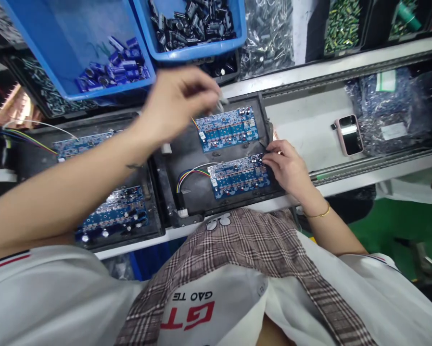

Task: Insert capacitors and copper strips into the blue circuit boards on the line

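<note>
Head view: the right hand [288, 168] is held, bent-fingered, at a blue rectangular circuit board [239, 177]; any grasp by it or the blurred left hand [183, 100] cannot be told.

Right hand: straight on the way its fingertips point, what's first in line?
Likely the lower right board, at its right end. The right hand looks to be right at that edge; depth and contact are unclear.

white shirt [46, 298], striped sleeve trim [7, 261], brown plaid apron [245, 245], gold bracelet [326, 211]
</note>
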Demonstrator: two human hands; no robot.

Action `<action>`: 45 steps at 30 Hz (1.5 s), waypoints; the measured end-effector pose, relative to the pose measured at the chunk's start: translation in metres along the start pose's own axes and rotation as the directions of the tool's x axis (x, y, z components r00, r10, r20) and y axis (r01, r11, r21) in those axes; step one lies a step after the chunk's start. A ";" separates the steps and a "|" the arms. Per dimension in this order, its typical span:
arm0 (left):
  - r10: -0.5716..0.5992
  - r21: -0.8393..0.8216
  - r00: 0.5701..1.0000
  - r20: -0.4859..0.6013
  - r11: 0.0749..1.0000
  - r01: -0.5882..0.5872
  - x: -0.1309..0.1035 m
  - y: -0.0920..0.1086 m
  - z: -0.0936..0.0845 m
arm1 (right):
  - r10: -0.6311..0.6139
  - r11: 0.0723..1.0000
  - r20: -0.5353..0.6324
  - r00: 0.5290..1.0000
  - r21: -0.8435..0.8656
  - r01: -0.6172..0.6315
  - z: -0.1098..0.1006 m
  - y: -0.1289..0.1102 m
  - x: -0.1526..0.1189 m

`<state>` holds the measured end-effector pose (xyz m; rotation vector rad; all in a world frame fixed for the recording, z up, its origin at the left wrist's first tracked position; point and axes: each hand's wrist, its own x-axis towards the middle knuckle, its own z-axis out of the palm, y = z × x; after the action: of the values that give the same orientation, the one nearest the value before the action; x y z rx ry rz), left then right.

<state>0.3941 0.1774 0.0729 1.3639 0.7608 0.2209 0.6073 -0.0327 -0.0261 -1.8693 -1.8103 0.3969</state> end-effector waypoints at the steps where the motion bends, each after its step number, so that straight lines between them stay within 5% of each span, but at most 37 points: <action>1: 0.032 0.041 0.999 -0.027 0.999 -0.031 0.003 -0.008 0.007 | -0.012 1.000 -0.006 1.000 -0.020 0.012 -0.003 -0.003 0.002; 4: 0.030 0.055 0.999 -0.011 0.998 -0.029 0.014 -0.034 0.029 | -0.045 0.997 -0.083 0.996 -0.068 0.040 -0.015 -0.019 0.013; 7: -0.109 -0.136 0.990 0.088 0.983 0.120 0.020 -0.046 0.038 | -0.126 0.992 -0.176 0.976 -0.029 0.123 -0.021 -0.039 0.030; 11: -0.249 -0.304 0.941 0.230 0.900 0.313 0.019 -0.044 0.035 | -0.246 0.963 -0.238 0.940 0.046 0.264 -0.018 -0.052 0.049; 14: -0.301 -0.358 0.928 0.218 0.861 0.363 0.020 -0.046 0.029 | -0.225 0.967 -0.201 0.953 0.070 0.244 -0.016 -0.044 0.063; 19: -0.301 -0.421 0.949 0.090 0.852 0.311 0.024 -0.051 0.020 | 0.004 1.000 -0.153 0.988 0.019 -0.001 -0.009 -0.006 0.096; 24: -0.275 -0.499 0.957 0.092 0.819 0.283 0.023 -0.047 0.016 | 0.122 0.992 -0.111 0.986 0.013 -0.122 0.009 0.015 0.116; 45: -0.258 -0.505 0.966 0.009 0.833 0.227 0.011 -0.052 0.017 | 0.173 0.975 -0.147 0.974 -0.113 -0.190 0.023 0.016 0.123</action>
<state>0.3979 0.1579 0.0203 0.7570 0.8470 0.2392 0.6173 0.0921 -0.0375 -2.1038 -1.6132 0.2158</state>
